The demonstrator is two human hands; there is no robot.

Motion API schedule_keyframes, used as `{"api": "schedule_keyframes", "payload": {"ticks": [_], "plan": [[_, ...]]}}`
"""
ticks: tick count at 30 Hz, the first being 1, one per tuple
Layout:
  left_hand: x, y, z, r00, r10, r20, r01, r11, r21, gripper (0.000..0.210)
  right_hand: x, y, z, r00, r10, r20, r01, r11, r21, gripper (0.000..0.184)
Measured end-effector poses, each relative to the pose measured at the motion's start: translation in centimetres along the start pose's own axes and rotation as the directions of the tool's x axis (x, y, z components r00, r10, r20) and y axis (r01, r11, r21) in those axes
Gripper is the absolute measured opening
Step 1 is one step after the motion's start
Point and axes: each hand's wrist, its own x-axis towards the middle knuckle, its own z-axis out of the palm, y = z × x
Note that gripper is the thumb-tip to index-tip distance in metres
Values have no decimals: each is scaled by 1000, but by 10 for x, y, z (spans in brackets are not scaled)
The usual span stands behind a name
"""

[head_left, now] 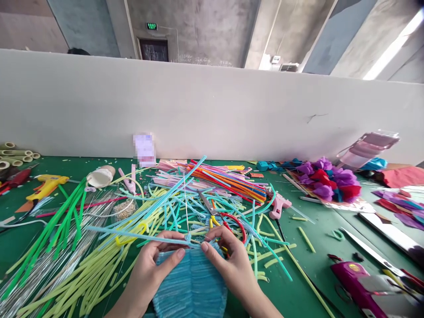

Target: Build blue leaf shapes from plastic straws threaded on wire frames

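Note:
A blue ribbed piece, made of fuzzy strands with a seam down its middle, is held upright at the bottom centre. My left hand pinches its upper left edge, together with a light-blue pipe cleaner that sticks out to the left. At the upper right edge, my right hand is closed with thumb and forefinger pressed together near the top of the seam. A thin wire rises from the top between the hands. Just beyond my right hand lies a red-handled cutting tool, partly covered.
Loose pipe cleaners in many colours cover the green table. A yellow glue gun lies left, a pink glue gun right of centre. Scissors and a magenta device lie right. A white partition stands behind.

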Motion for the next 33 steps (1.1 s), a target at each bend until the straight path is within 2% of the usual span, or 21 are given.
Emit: {"api": "schedule_keyframes", "payload": {"ticks": [6,10,14,17,21,27,33], "plan": [[-1,2,1,1000,-12,15,12,1000,-28,39,3,-1,-8,1000,7,29,-4,997,-74,33],[0,0,-1,994,29,101,-29,1000,2,38,3,-5,-12,988,23,153,-15,998,-53,37],[0,-2,-3,990,48,135,-51,999,16,32,3,-6,-11,953,115,280,-139,988,66,41],[0,-4,-4,993,55,109,-56,998,11,31,4,-7,-10,934,197,299,-249,957,150,43],[1,-5,-5,994,51,94,-55,998,39,32,4,-11,-11,904,269,333,-336,927,164,44],[1,-1,-3,990,37,134,-41,999,30,34,5,-9,-15,899,258,355,-346,914,213,46],[3,-3,-4,992,-15,124,20,999,-41,36,5,-10,-19,892,252,376,-334,926,173,49]]}}
